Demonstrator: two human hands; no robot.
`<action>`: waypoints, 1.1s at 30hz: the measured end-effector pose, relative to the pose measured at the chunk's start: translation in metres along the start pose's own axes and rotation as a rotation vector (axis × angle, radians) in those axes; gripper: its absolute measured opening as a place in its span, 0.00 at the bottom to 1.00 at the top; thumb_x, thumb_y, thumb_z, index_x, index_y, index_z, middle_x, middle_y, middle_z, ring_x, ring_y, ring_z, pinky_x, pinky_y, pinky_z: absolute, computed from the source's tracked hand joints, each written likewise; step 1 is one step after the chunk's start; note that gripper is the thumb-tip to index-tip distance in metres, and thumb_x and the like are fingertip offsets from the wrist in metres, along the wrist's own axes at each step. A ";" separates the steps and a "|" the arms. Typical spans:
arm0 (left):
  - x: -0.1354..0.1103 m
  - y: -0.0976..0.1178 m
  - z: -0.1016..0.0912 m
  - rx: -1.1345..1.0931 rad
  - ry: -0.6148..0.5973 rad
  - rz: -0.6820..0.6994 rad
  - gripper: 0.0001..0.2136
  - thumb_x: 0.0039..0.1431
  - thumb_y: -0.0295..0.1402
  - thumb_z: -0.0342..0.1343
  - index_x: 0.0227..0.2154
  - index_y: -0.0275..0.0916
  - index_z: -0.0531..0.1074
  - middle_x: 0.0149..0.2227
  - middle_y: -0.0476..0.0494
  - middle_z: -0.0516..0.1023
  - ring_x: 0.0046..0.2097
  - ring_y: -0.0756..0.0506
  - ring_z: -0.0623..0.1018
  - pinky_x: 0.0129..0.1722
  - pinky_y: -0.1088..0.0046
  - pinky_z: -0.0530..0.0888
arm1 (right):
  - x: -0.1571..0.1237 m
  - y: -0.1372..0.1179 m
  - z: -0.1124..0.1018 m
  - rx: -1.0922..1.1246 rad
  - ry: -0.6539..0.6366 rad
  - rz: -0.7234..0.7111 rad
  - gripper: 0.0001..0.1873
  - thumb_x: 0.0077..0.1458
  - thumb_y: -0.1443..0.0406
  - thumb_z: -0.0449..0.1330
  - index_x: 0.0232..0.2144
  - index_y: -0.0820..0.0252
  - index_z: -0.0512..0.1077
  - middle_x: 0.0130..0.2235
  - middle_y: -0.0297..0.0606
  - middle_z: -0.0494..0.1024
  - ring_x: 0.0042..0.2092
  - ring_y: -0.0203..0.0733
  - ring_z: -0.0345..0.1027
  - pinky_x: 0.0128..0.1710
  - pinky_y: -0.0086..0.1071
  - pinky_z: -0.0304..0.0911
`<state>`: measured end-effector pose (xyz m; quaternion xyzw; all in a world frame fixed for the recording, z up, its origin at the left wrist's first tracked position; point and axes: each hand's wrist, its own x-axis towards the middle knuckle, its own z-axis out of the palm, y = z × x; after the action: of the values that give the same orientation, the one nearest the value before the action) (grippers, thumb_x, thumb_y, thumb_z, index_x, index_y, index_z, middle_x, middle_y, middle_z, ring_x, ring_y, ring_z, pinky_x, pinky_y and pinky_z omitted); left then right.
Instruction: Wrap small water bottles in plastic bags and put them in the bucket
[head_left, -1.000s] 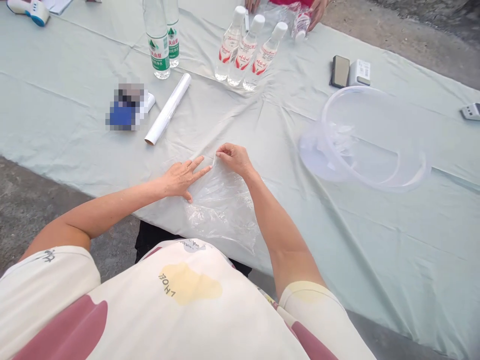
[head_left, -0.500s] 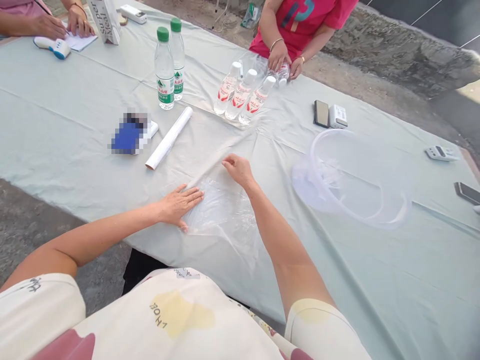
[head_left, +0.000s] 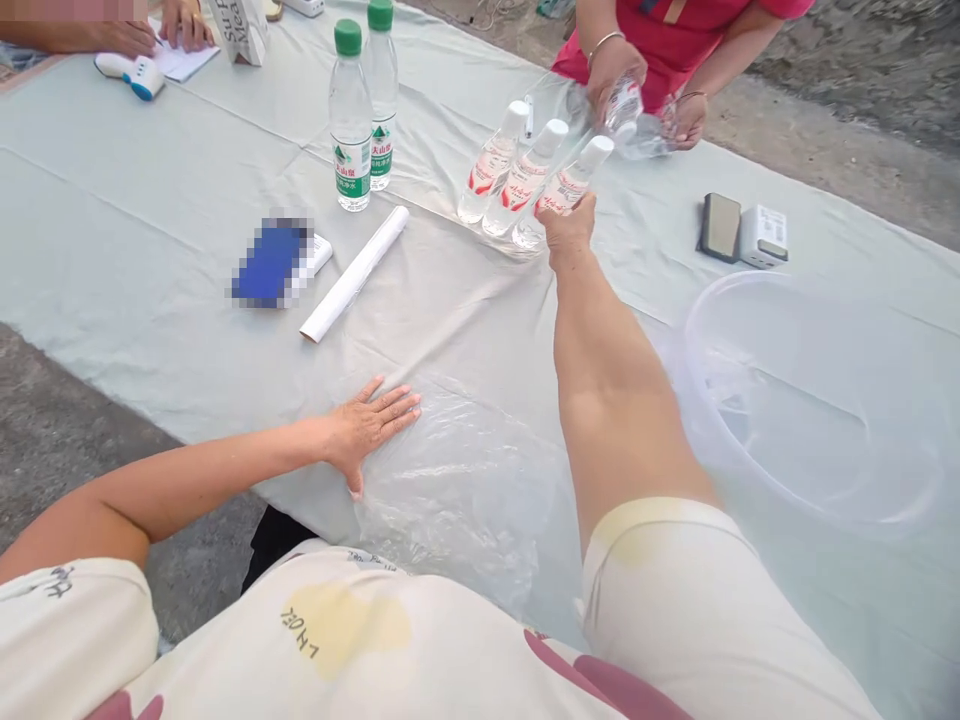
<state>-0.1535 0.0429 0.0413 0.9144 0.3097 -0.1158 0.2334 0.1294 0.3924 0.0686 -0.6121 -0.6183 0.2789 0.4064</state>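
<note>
My left hand [head_left: 371, 430] lies flat with its fingers spread on the edge of a thin clear plastic sheet or bag [head_left: 465, 490], which is crinkled on the tablecloth in front of me. My right arm is stretched forward. At its end my right hand [head_left: 570, 225] is closed round the nearest white-capped water bottle [head_left: 574, 175], which stands at the right end of a row. Two like it, a middle water bottle [head_left: 525, 185] and a left water bottle [head_left: 491, 170], stand close beside it. Part of the gripped bottle is hidden behind my fingers.
A white roll [head_left: 356, 275] lies left of centre by a pixelated blue item [head_left: 271, 265]. Two green-capped bottles [head_left: 349, 120] stand behind. A translucent basin [head_left: 697, 400] sits right, near small devices [head_left: 763, 235]. Across the table, a person in red handles a bottle [head_left: 624, 105]; another writes on paper [head_left: 187, 62].
My right hand has moved from the plastic forward to the right-hand bottle and closed on it. My left hand stays flat. The person opposite has lifted a bottle.
</note>
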 end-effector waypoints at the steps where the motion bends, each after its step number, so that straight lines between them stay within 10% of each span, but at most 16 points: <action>1: 0.000 0.001 0.000 -0.012 0.000 0.000 0.69 0.29 0.53 0.72 0.72 0.32 0.41 0.73 0.26 0.39 0.74 0.28 0.39 0.68 0.43 0.29 | -0.003 0.000 0.001 0.009 0.055 0.052 0.28 0.57 0.69 0.57 0.58 0.62 0.54 0.61 0.50 0.66 0.58 0.44 0.62 0.62 0.43 0.57; 6: 0.001 -0.002 0.002 -0.050 0.016 0.001 0.69 0.29 0.53 0.71 0.72 0.36 0.39 0.74 0.31 0.37 0.73 0.27 0.38 0.68 0.44 0.30 | -0.064 -0.014 -0.021 0.271 0.294 0.191 0.13 0.56 0.67 0.61 0.31 0.49 0.58 0.48 0.34 0.74 0.48 0.34 0.68 0.48 0.28 0.66; 12: 0.004 -0.007 0.009 -0.101 0.031 0.031 0.65 0.37 0.58 0.65 0.73 0.36 0.37 0.74 0.34 0.35 0.73 0.26 0.34 0.67 0.43 0.29 | -0.240 -0.058 -0.055 0.609 -0.020 0.385 0.12 0.56 0.52 0.59 0.28 0.51 0.67 0.32 0.31 0.74 0.35 0.37 0.73 0.25 0.29 0.62; 19: 0.005 -0.001 0.002 -0.027 -0.029 -0.027 0.64 0.38 0.60 0.62 0.73 0.37 0.35 0.75 0.40 0.30 0.73 0.27 0.32 0.67 0.44 0.28 | -0.416 -0.072 -0.006 0.531 -0.262 0.621 0.22 0.42 0.48 0.67 0.30 0.56 0.66 0.30 0.31 0.74 0.28 0.34 0.67 0.23 0.28 0.63; 33: 0.007 -0.003 0.003 -0.056 0.013 0.001 0.58 0.40 0.59 0.60 0.72 0.38 0.45 0.75 0.39 0.37 0.73 0.26 0.36 0.68 0.43 0.30 | -0.430 -0.063 0.017 0.545 -0.328 0.698 0.24 0.47 0.43 0.59 0.35 0.55 0.69 0.31 0.34 0.78 0.33 0.43 0.74 0.30 0.33 0.69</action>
<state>-0.1505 0.0470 0.0348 0.9085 0.3138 -0.1009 0.2569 0.0478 -0.0336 0.0436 -0.6025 -0.3358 0.6439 0.3311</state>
